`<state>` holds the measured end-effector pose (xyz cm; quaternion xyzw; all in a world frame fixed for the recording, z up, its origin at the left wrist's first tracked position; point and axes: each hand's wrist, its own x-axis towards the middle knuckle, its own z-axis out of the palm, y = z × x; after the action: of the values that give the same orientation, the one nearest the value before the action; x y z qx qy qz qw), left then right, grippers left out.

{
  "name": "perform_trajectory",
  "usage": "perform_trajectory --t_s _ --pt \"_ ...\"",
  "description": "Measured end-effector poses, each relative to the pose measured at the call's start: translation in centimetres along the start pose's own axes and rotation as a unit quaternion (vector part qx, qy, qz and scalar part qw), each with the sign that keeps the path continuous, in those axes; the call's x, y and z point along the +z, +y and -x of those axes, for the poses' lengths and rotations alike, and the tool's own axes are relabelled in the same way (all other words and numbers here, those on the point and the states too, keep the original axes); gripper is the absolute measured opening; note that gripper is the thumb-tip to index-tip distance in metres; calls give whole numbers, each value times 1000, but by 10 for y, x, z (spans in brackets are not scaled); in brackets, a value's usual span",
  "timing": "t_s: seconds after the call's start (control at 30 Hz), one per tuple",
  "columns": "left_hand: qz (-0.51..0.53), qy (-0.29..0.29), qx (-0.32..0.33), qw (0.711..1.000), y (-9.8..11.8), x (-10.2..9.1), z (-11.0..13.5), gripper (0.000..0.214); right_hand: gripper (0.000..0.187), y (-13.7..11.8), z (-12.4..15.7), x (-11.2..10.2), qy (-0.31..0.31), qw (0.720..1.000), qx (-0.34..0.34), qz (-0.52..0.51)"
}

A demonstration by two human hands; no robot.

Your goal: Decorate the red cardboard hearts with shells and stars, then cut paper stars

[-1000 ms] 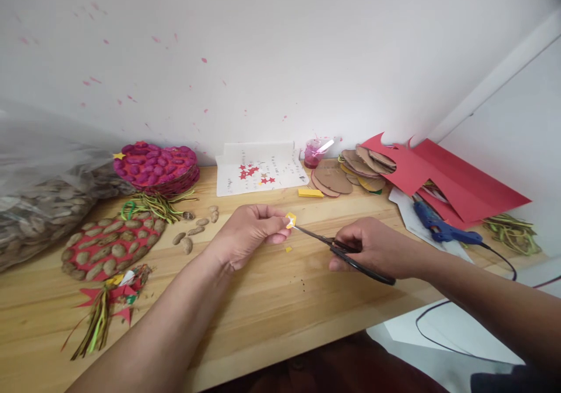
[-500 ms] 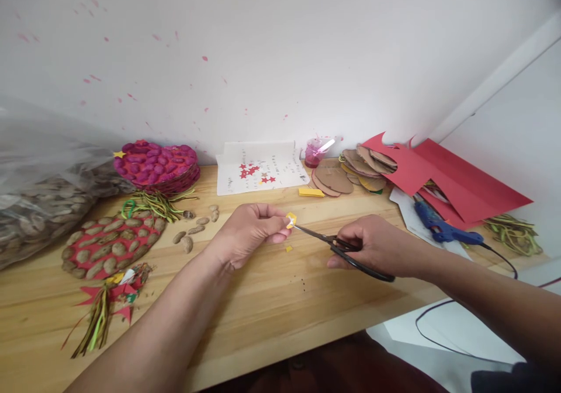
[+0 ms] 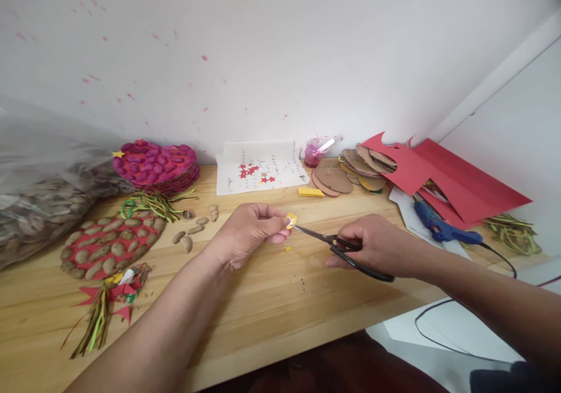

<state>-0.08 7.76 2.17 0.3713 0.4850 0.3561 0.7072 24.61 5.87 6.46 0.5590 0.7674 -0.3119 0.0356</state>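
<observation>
My left hand (image 3: 254,229) pinches a small yellow paper piece (image 3: 291,219) that has a white mark on it. In my right hand (image 3: 370,244) are black-handled scissors (image 3: 324,238), their blade tips touching the paper's edge. Just below my left fingertips, a tiny yellow scrap (image 3: 288,249) lies on the wooden table (image 3: 263,323). Behind the hands rests a folded yellow paper strip (image 3: 311,192). Farther back, several small red stars (image 3: 249,171) sit on a white sheet with writing (image 3: 280,153).
Left stand a bag of peanuts (image 3: 44,212), a peanut-covered red disc (image 3: 111,247) and pink-painted discs (image 3: 155,165). Right are cardboard discs (image 3: 335,178), red paper (image 3: 464,177) and a blue glue gun (image 3: 451,230) with a cord. A cup of pink paint (image 3: 313,153) is against the wall.
</observation>
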Motion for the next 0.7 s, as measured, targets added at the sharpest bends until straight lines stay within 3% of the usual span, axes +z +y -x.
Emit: perform_trajectory --t_s 0.7 --pt "-5 3 -3 1000 3 1 0 23 55 -1 1 1 21 1000 -17 -2"
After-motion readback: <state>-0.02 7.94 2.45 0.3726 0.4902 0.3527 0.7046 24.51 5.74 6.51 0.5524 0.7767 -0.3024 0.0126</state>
